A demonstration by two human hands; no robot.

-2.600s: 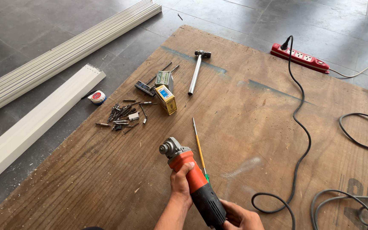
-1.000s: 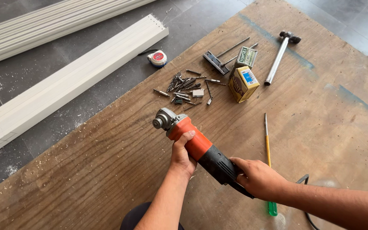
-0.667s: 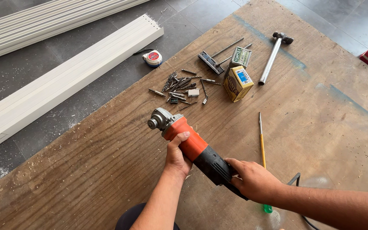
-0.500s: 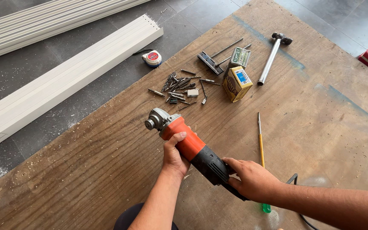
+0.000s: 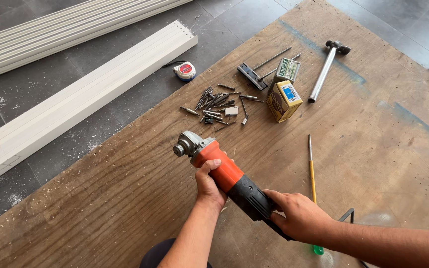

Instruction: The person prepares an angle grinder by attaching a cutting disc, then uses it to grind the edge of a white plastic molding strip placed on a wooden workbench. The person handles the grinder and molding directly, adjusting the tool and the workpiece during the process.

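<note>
Both grips closed on angle grinder (image 5: 224,176): left hand (image 5: 209,186) on orange body, right hand (image 5: 294,216) on black rear. Grinder over plywood board (image 5: 125,198), near loose screws (image 5: 217,104); 2 small boxes (image 5: 284,94) beyond.

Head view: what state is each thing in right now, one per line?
Angle grinder: held over the board, no disc visible on its spindle.
Left hand: gripping the orange body.
Right hand: gripping the black rear handle.
Hammer: lying flat.
Yellow box: closed.
Screws: scattered loose.
Tape measure: retracted, on the floor.
</note>
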